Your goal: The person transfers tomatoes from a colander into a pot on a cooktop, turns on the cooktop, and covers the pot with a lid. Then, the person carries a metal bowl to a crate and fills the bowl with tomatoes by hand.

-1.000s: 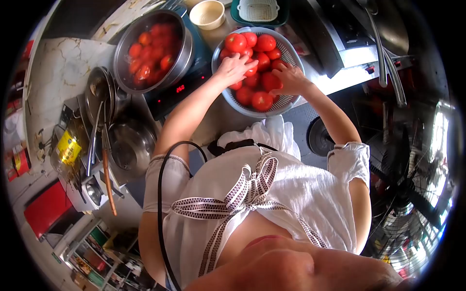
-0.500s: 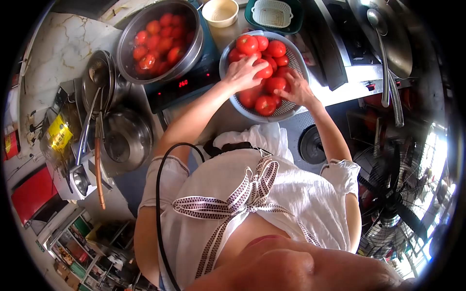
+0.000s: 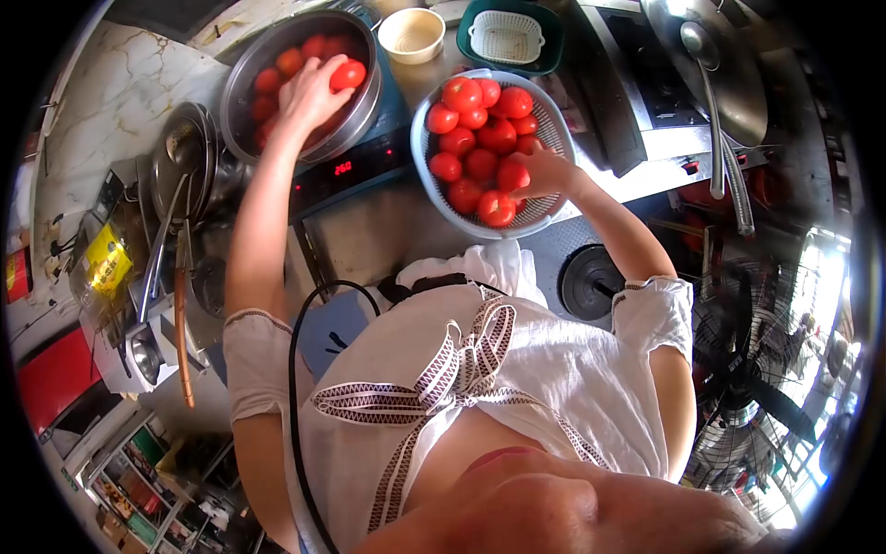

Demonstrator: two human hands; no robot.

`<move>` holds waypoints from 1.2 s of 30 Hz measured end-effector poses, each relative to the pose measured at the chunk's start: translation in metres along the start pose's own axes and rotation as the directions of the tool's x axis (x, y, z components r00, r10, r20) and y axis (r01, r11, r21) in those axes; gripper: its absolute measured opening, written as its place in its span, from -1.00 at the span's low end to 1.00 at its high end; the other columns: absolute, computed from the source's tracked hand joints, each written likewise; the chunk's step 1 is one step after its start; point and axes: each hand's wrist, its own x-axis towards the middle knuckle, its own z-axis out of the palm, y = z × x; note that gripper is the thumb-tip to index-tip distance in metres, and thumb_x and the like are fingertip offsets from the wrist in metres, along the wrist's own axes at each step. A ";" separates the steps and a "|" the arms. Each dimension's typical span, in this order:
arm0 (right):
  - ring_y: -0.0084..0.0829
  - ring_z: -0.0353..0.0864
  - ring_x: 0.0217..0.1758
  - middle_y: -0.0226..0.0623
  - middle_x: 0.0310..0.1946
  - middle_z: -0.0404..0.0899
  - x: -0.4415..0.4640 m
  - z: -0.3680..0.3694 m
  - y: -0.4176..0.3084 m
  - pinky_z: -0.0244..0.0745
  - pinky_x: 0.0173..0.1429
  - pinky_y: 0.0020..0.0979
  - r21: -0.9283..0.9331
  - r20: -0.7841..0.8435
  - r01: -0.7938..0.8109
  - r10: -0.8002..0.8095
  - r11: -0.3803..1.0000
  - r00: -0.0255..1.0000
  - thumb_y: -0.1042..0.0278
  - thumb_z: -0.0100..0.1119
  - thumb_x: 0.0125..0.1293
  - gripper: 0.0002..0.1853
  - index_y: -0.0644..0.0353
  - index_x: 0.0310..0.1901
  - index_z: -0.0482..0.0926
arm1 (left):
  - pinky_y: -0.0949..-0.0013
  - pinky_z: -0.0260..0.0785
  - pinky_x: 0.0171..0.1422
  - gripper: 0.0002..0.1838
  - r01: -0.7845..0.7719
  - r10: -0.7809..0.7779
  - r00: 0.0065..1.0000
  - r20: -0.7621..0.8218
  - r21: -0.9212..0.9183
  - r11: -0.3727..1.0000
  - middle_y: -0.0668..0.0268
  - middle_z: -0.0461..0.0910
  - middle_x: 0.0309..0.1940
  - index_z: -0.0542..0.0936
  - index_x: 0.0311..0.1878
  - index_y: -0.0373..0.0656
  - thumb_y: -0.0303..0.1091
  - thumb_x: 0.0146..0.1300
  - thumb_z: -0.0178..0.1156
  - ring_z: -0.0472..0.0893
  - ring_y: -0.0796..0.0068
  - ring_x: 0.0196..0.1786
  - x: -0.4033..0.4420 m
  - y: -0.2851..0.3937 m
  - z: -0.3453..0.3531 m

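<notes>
broadly, a white shirt (image 3: 572, 369) with a patterned bow fills the lower middle, and an electric fan (image 3: 736, 392) stands at the right. ahead of the person, a cooker (image 3: 383, 152) with a dark front panel carries a metal pot (image 3: 364, 113), whose inside is partly taken up by red tomatoes. just to its right sits a grey-blue colander (image 3: 546, 109), well filled with more tomatoes. beyond it is a green tub (image 3: 552, 55) holding a white basket (image 3: 506, 39), with a cream bowl (image 3: 412, 35) next to it, near the pot. the left hand (image 3: 312, 95) is over the pot, its fingers curved and only partly open around one tomato (image 3: 348, 75), which shows at the fingertips above the others. the right hand (image 3: 550, 173) reaches over the colander's right edge, fingers bent down among the tomatoes (image 3: 496, 136) there, thumb apart from them; some fingers are hidden, so i cannot tell whether it grips one. smallest of all, red digits (image 3: 343, 168) on the panel read 260.
</notes>
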 end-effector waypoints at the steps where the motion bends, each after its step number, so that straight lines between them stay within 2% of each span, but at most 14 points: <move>1: 0.11 0.34 0.06 0.13 0.03 0.28 0.000 -0.003 -0.001 0.35 0.09 -0.12 -0.067 0.054 0.058 -0.054 0.996 0.997 -0.18 0.22 -0.17 -0.22 0.10 0.09 0.33 | 0.16 0.43 -0.16 -0.47 0.003 -0.006 0.999 0.047 0.058 0.998 0.23 0.44 -0.15 0.40 0.08 0.19 -0.09 -0.04 0.24 0.53 0.20 -0.12 0.005 -0.007 0.004; 4: 0.06 0.38 0.02 0.13 0.01 0.28 0.000 0.001 0.001 0.36 0.07 -0.14 -0.070 0.034 0.068 -0.065 0.995 0.997 -0.12 0.25 -0.19 -0.24 0.08 0.08 0.33 | 0.17 0.42 -0.09 -0.44 -0.001 -0.038 0.980 0.197 0.191 0.982 0.22 0.42 -0.09 0.36 0.12 0.19 -0.10 -0.02 0.23 0.50 0.19 -0.06 0.018 -0.019 0.018; 9: 0.06 0.39 0.02 0.07 0.02 0.27 0.003 0.006 0.006 0.36 0.08 -0.16 -0.105 -0.012 0.103 -0.105 0.989 0.994 -0.10 0.26 -0.19 -0.24 0.07 0.10 0.32 | 0.14 0.35 0.05 -0.38 0.091 -0.113 0.981 0.157 0.144 0.985 0.18 0.34 0.03 0.27 0.21 0.18 -0.05 0.05 0.19 0.37 0.15 0.09 0.027 -0.026 0.018; 11: 0.02 0.37 0.07 0.04 0.05 0.27 0.009 0.016 0.021 0.34 0.11 -0.19 -0.111 -0.017 0.136 -0.138 0.985 0.990 -0.12 0.26 -0.17 -0.22 0.09 0.12 0.32 | 0.17 0.29 0.13 -0.35 0.168 -0.166 0.986 -0.027 0.153 0.974 0.17 0.33 0.05 0.21 0.26 0.18 0.00 0.08 0.15 0.29 0.16 0.17 0.024 -0.030 0.001; 15: -0.10 0.39 0.09 -0.03 0.08 0.31 0.006 0.012 0.045 0.31 0.15 -0.25 0.221 -0.151 0.150 -0.118 0.964 0.982 -0.10 0.30 -0.15 -0.21 0.20 0.11 0.34 | 0.16 0.23 0.14 -0.46 0.078 -0.017 0.917 -0.398 0.137 0.988 0.10 0.37 0.03 0.32 0.18 -0.03 -0.09 0.14 0.12 0.33 0.07 0.09 -0.029 -0.031 -0.061; 17: -0.20 0.42 0.06 -0.12 0.00 0.41 0.013 0.019 0.060 0.33 0.13 -0.32 0.755 -0.173 0.138 -0.008 0.641 0.985 -0.04 0.29 -0.09 -0.26 0.25 0.09 0.34 | 0.17 0.23 0.11 -0.55 0.035 -0.016 0.868 -0.496 0.030 0.999 0.09 0.40 -0.03 0.41 0.08 -0.13 -0.20 0.12 0.16 0.37 0.07 0.05 -0.072 -0.022 -0.082; 19: -0.37 0.40 0.08 -0.23 -0.01 0.42 0.007 0.003 0.046 0.32 0.14 -0.36 0.945 -0.187 0.193 -0.048 0.263 0.981 0.00 0.18 0.10 -0.33 0.27 0.14 0.27 | 0.18 0.26 0.06 -0.60 0.041 -0.058 0.855 -0.516 -0.045 0.998 0.10 0.42 -0.08 0.45 0.02 -0.14 -0.24 0.10 0.17 0.39 0.09 -0.01 -0.115 -0.015 -0.085; 21: -0.29 0.40 0.10 -0.17 0.05 0.36 0.013 -0.020 0.012 0.31 0.18 -0.29 0.935 -0.350 0.337 -0.147 -0.107 0.925 -0.08 0.06 0.16 -0.28 0.26 0.20 0.15 | 0.19 0.26 0.06 -0.62 0.091 -0.160 0.859 -0.486 -0.162 0.983 0.10 0.42 -0.08 0.44 0.00 -0.18 -0.29 0.10 0.17 0.40 0.09 -0.03 -0.156 -0.008 -0.073; 25: -0.39 0.41 0.07 -0.21 0.01 0.39 0.049 -0.090 -0.063 0.31 0.16 -0.36 0.884 -0.463 0.467 -0.164 -0.015 0.871 -0.05 0.12 0.15 -0.31 0.27 0.18 0.20 | 0.21 0.26 0.05 -0.65 0.213 -0.351 0.855 -0.382 -0.358 0.909 0.08 0.44 -0.13 0.45 -0.05 -0.21 -0.37 0.06 0.20 0.41 0.09 -0.03 -0.214 0.002 -0.035; 27: -0.36 0.42 0.07 -0.13 -0.08 0.47 0.080 -0.126 -0.104 0.32 0.13 -0.36 0.739 -0.529 0.559 -0.190 0.377 0.827 -0.03 0.16 0.11 -0.38 0.25 0.09 0.31 | 0.20 0.25 0.06 -0.64 0.246 -0.385 0.838 -0.388 -0.361 0.899 0.08 0.43 -0.11 0.45 -0.05 -0.20 -0.40 0.03 0.21 0.40 0.08 -0.02 -0.230 0.009 -0.020; 29: -0.30 0.46 0.02 -0.08 -0.21 0.53 0.119 -0.148 -0.146 0.35 0.08 -0.32 0.424 -0.642 0.594 -0.236 0.683 0.729 0.03 0.22 0.05 -0.46 0.17 0.01 0.40 | 0.19 0.25 0.07 -0.63 0.260 -0.406 0.840 -0.361 -0.389 0.884 0.08 0.42 -0.10 0.45 -0.05 -0.19 -0.42 0.02 0.22 0.40 0.08 -0.02 -0.243 0.016 -0.012; 31: -0.05 0.37 0.02 -0.02 -0.07 0.38 0.133 -0.164 -0.194 0.26 0.11 -0.10 -0.234 -0.748 0.519 -0.493 0.822 0.444 0.09 0.15 0.00 -0.47 0.13 0.02 0.35 | 0.18 0.24 0.07 -0.62 0.279 -0.433 0.837 -0.336 -0.419 0.864 0.08 0.42 -0.09 0.45 -0.05 -0.18 -0.43 0.01 0.22 0.40 0.07 -0.01 -0.254 0.019 -0.009; 34: -0.04 0.31 0.09 -0.04 0.00 0.33 0.147 -0.167 -0.219 0.16 0.20 -0.09 -0.287 -0.626 0.391 -0.481 0.874 0.614 0.02 0.16 -0.01 -0.43 0.13 0.03 0.35 | 0.18 0.24 0.09 -0.62 0.331 -0.484 0.833 -0.270 -0.457 0.826 0.06 0.41 -0.08 0.45 -0.05 -0.18 -0.45 0.00 0.22 0.39 0.06 0.00 -0.270 0.019 -0.008; 36: -0.05 0.28 0.11 -0.06 0.01 0.33 0.159 -0.165 -0.225 0.15 0.20 -0.09 -0.371 -0.659 0.262 -0.451 0.891 0.602 0.02 0.15 0.01 -0.44 0.12 0.03 0.34 | 0.17 0.24 0.09 -0.63 0.343 -0.488 0.826 -0.281 -0.436 0.832 0.06 0.41 -0.09 0.45 -0.05 -0.19 -0.44 0.00 0.22 0.39 0.06 0.00 -0.282 0.018 -0.001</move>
